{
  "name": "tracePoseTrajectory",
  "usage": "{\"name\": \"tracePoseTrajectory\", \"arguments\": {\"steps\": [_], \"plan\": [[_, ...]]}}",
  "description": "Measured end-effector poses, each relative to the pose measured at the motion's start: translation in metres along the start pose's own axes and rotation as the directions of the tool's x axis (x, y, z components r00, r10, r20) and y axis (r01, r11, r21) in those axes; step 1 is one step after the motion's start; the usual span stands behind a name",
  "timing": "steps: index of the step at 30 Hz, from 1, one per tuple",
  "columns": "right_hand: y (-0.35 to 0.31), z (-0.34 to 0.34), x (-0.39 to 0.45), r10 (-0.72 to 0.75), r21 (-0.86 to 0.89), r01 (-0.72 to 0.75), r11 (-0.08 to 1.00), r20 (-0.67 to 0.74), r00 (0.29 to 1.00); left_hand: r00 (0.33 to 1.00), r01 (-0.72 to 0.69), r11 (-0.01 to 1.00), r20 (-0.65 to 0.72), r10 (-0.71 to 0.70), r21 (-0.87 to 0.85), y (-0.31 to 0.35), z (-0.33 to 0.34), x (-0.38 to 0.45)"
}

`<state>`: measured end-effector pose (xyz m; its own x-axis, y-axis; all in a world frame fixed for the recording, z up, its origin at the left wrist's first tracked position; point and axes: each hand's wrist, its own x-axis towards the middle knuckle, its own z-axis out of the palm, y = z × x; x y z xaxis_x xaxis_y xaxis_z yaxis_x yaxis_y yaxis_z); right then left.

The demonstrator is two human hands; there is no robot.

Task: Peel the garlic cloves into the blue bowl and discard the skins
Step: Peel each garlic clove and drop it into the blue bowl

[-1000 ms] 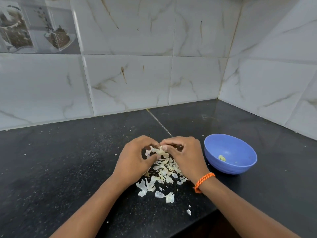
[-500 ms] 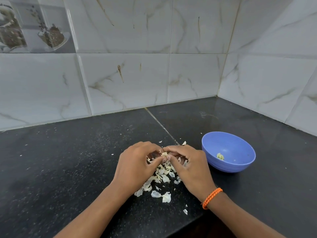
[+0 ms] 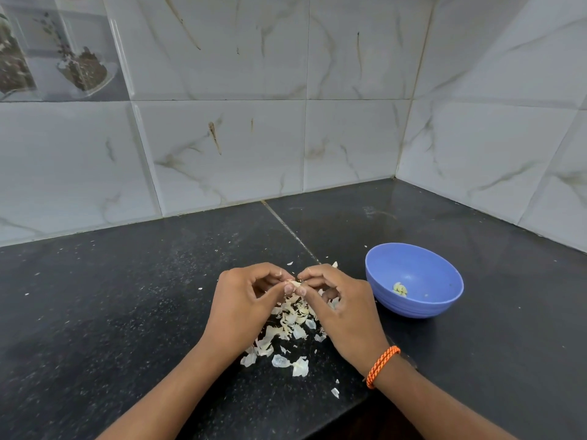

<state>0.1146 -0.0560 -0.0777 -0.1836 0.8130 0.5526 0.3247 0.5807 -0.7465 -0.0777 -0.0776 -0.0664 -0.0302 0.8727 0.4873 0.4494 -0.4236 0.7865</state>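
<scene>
Both hands meet over the middle of the black speckled stone worktop [image 3: 127,312], just above a heap of pale papery garlic skins [image 3: 286,325]. The left hand [image 3: 244,303] and the right hand [image 3: 343,309] each pinch, thumb against fingertips, the same small pale garlic clove [image 3: 294,283], which is held between them and raised a little off the heap. How much skin clings to it is too small to tell.

The round blue plastic bowl [image 3: 422,303] stands on the worktop at about three o'clock from the hands, just beside the right hand but not touching it. A few peeled yellowish cloves [image 3: 400,289] lie at its bottom. An orange braided wristband [image 3: 381,366] circles the right wrist. Loose flakes of skin trail toward six o'clock, near the worktop's front edge.

The step in hand looks like stripping the skin from one clove, with the task only partly done: few cloves are in the bowl, and the skins are not yet cleared. The next move probably calls for pulling the last skin free, letting it fall on the heap, then carrying the bare clove toward three o'clock and dropping it in the bowl.
</scene>
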Motion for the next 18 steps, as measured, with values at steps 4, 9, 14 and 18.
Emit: {"name": "tracePoseTrajectory", "arguments": {"steps": [4, 9, 14, 18], "plan": [[0.0008, 0.0046, -0.0026, 0.021, 0.007, -0.021, 1.0, -0.012, 1.0, 0.999, 0.034, 0.997, 0.012, -0.033, -0.071, -0.0014, 0.0028, -0.0003], [0.0, 0.0086, -0.0023, 0.037, 0.032, -0.036, 0.999, -0.019, 0.999, 0.997, 0.078, 0.986, 0.015, -0.077, -0.147, -0.002, 0.0044, -0.0006], [0.0016, 0.0077, -0.0025, 0.069, 0.113, -0.069, 0.991, 0.011, 0.998, 0.989, 0.147, 0.95, 0.047, -0.14, -0.276, -0.0026, 0.003, 0.0003], [0.0006, 0.0051, -0.0024, 0.111, 0.228, -0.118, 0.967, 0.044, 0.993, 0.979, 0.201, 0.915, 0.09, -0.18, -0.35, -0.0031, 0.0, 0.0009]]}}
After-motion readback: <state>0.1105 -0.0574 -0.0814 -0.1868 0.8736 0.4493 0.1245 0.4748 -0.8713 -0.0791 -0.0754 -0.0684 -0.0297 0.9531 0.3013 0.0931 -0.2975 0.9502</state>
